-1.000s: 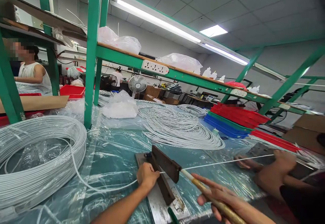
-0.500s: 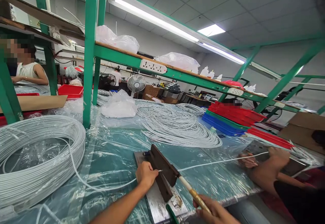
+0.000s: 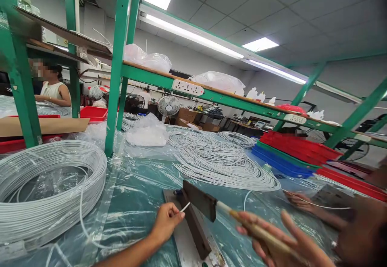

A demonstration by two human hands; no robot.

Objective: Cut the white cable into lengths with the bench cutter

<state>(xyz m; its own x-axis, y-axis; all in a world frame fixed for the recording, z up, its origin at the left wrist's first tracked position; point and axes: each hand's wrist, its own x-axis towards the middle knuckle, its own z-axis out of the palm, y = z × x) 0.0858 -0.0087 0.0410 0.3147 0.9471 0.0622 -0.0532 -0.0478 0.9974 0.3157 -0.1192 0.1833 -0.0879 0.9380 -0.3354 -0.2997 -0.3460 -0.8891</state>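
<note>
The left hand point(image 3: 167, 222) is pinching a white cable point(image 3: 185, 207) close to its end, thumb against curled forefinger, and the tip is sticking out toward a brown block point(image 3: 196, 232); I cannot tell whether the two are touching. Toward the left edge of the bench point(image 3: 136, 186), a large white coil point(image 3: 54, 220) is lying flat, and a strand is curving from it toward the left forearm. A plastic bag point(image 3: 146, 133) is sitting farther back, beside a green upright point(image 3: 116, 69). The block is resting on a metal base near the front edge, and a hinged blade point(image 3: 199, 201) is standing raised along its right side. Looped wires point(image 3: 223, 158) are spreading toward the far edge. The right hand point(image 3: 273, 238), blurred, is spreading its fingers along the blade's handle point(image 3: 223, 207), its thumb standing away. Toward the right edge, red trays point(image 3: 296, 148) are sitting stacked on blue ones, and a co-worker's hand point(image 3: 302, 202) is holding a thin white strand.
</note>
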